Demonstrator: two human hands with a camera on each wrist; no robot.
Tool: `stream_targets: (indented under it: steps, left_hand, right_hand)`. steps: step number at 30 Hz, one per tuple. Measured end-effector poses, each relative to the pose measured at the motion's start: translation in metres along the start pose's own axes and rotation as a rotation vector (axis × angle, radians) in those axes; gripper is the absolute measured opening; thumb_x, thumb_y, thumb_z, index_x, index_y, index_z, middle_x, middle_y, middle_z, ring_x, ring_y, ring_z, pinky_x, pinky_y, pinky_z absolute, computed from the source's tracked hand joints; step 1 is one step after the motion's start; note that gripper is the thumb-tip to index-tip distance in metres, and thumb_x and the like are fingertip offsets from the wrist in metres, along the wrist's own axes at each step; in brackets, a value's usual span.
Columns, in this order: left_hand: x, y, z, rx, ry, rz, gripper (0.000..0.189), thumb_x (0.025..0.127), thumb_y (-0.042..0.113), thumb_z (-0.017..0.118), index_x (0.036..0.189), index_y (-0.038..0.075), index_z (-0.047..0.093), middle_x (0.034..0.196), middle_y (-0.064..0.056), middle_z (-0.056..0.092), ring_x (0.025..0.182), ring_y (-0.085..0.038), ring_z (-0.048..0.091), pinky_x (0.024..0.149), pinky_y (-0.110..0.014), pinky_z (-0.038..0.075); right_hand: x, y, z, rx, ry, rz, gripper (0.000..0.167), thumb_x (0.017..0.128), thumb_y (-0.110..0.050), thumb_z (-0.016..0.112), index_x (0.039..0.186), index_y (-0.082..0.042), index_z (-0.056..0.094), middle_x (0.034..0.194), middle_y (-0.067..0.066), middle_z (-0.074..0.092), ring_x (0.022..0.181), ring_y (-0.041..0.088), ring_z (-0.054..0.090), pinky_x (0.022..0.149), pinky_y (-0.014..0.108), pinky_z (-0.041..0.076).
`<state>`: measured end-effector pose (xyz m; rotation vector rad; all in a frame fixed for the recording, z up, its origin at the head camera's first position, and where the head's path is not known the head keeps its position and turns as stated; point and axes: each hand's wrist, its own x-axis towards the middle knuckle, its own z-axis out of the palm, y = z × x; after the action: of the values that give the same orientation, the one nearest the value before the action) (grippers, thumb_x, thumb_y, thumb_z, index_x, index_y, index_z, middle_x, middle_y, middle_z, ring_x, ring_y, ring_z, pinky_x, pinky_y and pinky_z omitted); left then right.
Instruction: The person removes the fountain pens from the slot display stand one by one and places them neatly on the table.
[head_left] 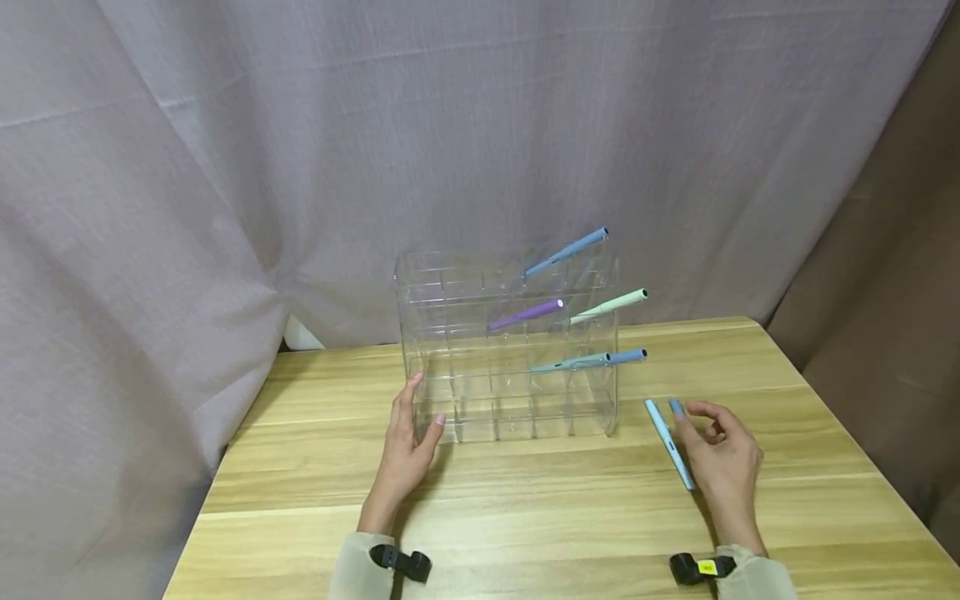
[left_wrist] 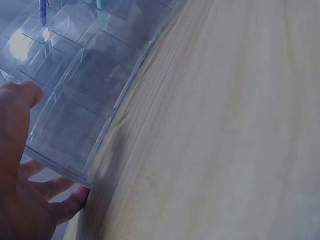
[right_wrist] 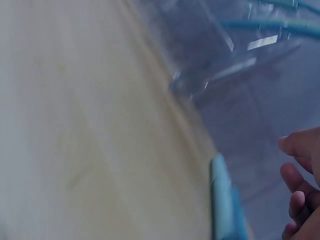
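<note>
A clear plastic rack (head_left: 480, 417) with rows of compartments stands upright on the table. My left hand (head_left: 405, 454) holds its left side; in the left wrist view the thumb (left_wrist: 31, 94) lies across the front and the other fingers (left_wrist: 75, 200) reach round the side wall. A light blue pen (head_left: 669, 446) lies right of the rack, with a darker blue pen (head_left: 677, 407) beside it, partly hidden. Over that darker pen hovers my right hand (head_left: 723, 462), fingers loosely bent. The right wrist view shows a gap between its fingers (right_wrist: 300, 145) and the pens (right_wrist: 220, 195).
Pens stick out of the rack toward the right: a blue one (head_left: 570, 252) at the top, a purple one (head_left: 528, 314), a pale green one (head_left: 611, 306), and a teal one (head_left: 577, 362) with a blue one (head_left: 630, 356) lower down. A grey curtain (head_left: 465, 125) hangs behind the wooden table (head_left: 540, 525).
</note>
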<state>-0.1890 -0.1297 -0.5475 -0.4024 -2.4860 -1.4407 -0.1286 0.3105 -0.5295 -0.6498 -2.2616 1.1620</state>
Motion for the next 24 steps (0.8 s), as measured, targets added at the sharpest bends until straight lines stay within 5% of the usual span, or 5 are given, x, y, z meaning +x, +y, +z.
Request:
stream_targets:
  steps: [6,12,19,24]
  left_hand:
    - [-0.001,-0.002,0.001,0.01,0.003,0.002,0.08,0.105,0.023,0.068,0.171,0.03,0.022,0.174,-0.013,0.032,0.163,-0.044,0.03,0.13,-0.071,0.027]
    - [-0.001,-0.003,0.001,0.013,0.007,-0.007,0.08,0.105,0.024,0.068,0.171,0.03,0.022,0.174,-0.012,0.033,0.163,-0.044,0.031,0.13,-0.073,0.027]
    - [0.0,-0.001,0.0,0.015,0.005,-0.007,0.08,0.106,0.026,0.067,0.17,0.037,0.021,0.174,-0.013,0.033,0.163,-0.045,0.031,0.129,-0.073,0.028]
    - [0.0,-0.001,0.0,0.002,0.0,-0.004,0.079,0.106,0.027,0.067,0.171,0.031,0.022,0.174,-0.013,0.032,0.163,-0.046,0.03,0.129,-0.074,0.027]
  right_hand:
    - [-0.006,-0.035,0.007,0.238,0.036,-0.091,0.025,0.094,-0.017,0.084,0.117,-0.01,0.078,0.091,-0.028,0.067,0.078,0.007,0.047,0.064,0.02,0.033]
    - [-0.008,-0.064,0.016,0.382,0.038,-0.219,0.03,0.091,0.001,0.081,0.12,-0.002,0.076,0.091,-0.028,0.072,0.074,0.003,0.051,0.061,0.017,0.034]
    - [-0.01,-0.088,0.021,0.399,0.023,-0.322,0.036,0.092,0.004,0.079,0.127,-0.003,0.076,0.095,-0.022,0.073,0.075,0.003,0.051,0.062,0.018,0.033]
    - [-0.006,-0.097,0.025,0.377,0.01,-0.344,0.04,0.092,-0.001,0.081,0.13,-0.012,0.076,0.1,-0.021,0.076,0.078,0.003,0.054,0.063,0.018,0.034]
